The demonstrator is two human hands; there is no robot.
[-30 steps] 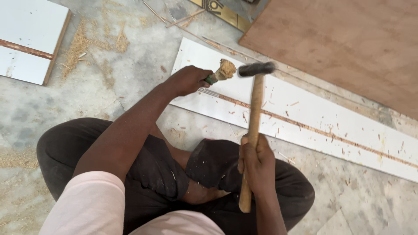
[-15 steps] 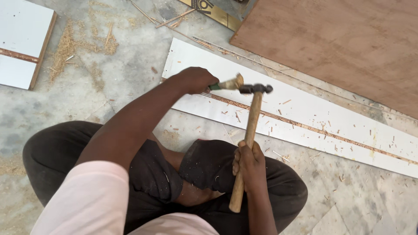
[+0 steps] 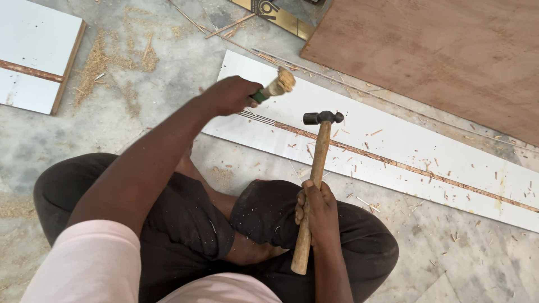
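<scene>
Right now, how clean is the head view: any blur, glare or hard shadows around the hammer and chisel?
Head view: even, soft daylight with no hard shadows; the white board is bright but shows no glare. The hammer in the right hand is sharp; the frayed chisel end by the left hand looks slightly smeared. Edges bow a little, as with a wide lens.

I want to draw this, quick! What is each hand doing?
Left hand: closed around a chisel with a battered wooden end.
Right hand: closed around a hammer with a wooden handle.
</scene>
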